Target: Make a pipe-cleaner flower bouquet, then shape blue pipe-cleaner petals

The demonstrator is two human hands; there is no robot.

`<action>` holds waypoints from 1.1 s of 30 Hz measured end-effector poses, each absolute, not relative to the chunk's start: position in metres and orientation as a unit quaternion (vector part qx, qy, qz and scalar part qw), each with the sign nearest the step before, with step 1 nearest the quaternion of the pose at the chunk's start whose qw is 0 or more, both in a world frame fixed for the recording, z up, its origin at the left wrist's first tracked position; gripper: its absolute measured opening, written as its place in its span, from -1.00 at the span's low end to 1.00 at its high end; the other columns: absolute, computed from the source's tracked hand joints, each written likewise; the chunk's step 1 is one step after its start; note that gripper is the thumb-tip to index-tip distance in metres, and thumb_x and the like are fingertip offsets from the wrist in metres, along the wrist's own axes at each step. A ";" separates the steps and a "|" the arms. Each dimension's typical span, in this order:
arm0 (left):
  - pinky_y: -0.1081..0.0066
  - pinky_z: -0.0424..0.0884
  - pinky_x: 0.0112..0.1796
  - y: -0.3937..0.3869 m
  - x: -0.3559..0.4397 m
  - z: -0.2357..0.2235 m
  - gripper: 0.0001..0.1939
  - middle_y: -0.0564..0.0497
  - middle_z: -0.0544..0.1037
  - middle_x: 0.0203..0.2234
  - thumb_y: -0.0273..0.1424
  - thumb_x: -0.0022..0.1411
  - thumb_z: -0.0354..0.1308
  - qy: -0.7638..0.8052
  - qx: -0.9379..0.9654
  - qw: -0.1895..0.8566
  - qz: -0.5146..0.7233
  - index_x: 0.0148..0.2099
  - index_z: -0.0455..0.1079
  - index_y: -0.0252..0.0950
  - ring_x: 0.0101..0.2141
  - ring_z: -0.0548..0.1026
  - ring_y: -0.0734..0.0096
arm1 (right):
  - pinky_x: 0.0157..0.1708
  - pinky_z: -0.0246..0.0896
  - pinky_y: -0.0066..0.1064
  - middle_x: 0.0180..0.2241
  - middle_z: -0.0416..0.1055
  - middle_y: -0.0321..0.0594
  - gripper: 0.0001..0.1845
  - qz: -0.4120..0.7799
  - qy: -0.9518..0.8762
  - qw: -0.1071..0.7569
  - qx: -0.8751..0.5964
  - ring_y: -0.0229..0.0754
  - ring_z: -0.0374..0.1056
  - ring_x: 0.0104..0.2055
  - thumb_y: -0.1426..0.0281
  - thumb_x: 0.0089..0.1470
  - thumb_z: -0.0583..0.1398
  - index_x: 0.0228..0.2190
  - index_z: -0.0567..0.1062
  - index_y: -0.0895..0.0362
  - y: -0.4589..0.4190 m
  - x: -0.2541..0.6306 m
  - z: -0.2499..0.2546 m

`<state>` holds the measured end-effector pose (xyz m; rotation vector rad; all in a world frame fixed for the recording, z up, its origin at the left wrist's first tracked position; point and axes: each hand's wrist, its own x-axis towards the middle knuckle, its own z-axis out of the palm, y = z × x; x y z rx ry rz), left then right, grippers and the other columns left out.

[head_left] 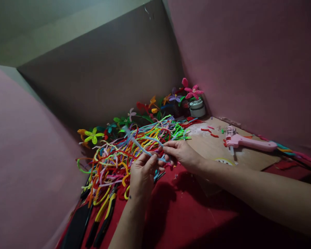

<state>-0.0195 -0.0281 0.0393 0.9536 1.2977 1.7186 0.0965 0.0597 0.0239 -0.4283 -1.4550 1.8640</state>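
Note:
A light blue pipe cleaner (140, 146) is pinched between the thumb and fingers of my left hand (144, 169), with one long end sticking up to the left. Close beside it, my right hand (181, 154) pinches another stretch of light blue pipe cleaner, which bends near the fingertips. Whether both stretches are a single piece, I cannot tell. Both hands are held over the front of a tangled heap of coloured pipe cleaners (111, 166). My fingers hide part of the blue stem.
Pliers (103, 216) with yellow and black handles lie at front left, next to a black flat object (76, 226). A pink glue gun (248, 141) rests on a board (251, 159) at right. Pipe-cleaner flowers (193, 91) and a white round container (197, 109) stand behind. Pink walls flank the red surface (186, 221).

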 end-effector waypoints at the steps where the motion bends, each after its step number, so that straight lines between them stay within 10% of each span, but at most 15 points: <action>1: 0.51 0.42 -0.56 -0.028 -0.020 0.039 -0.77 0.02 0.47 -0.49 -0.40 -0.06 0.27 0.512 0.376 0.385 0.669 -0.32 0.39 -0.39 -0.54 0.47 0.48 | -0.75 -0.05 -0.59 -0.69 0.29 -0.39 -0.79 0.711 -0.577 0.363 -0.171 -0.45 0.11 -0.76 0.32 -0.01 0.13 -0.43 0.45 0.23 0.059 0.096 0.023; 10: 0.52 0.39 -0.61 -0.027 -0.017 0.035 -0.63 0.01 0.49 -0.47 -0.31 -0.02 0.24 0.537 0.393 0.405 0.627 -0.14 0.37 -0.36 -0.59 0.45 0.51 | -0.67 -0.03 -0.57 -0.70 0.28 -0.37 -0.76 0.587 -0.701 0.368 -0.167 -0.43 0.11 -0.68 0.46 0.03 0.07 -0.58 0.46 0.19 0.051 0.096 0.023; 33: 0.57 0.22 -0.70 -0.027 -0.025 0.042 -0.72 0.11 0.36 -0.73 -0.34 -0.05 0.27 0.493 0.349 0.384 0.698 -0.27 0.42 -0.39 -0.72 0.33 0.56 | -0.71 0.09 -0.57 -0.59 0.40 -0.24 -0.83 0.856 -0.453 0.216 -0.123 -0.41 0.23 -0.68 0.42 -0.09 0.23 -0.57 0.34 0.24 0.053 0.095 0.018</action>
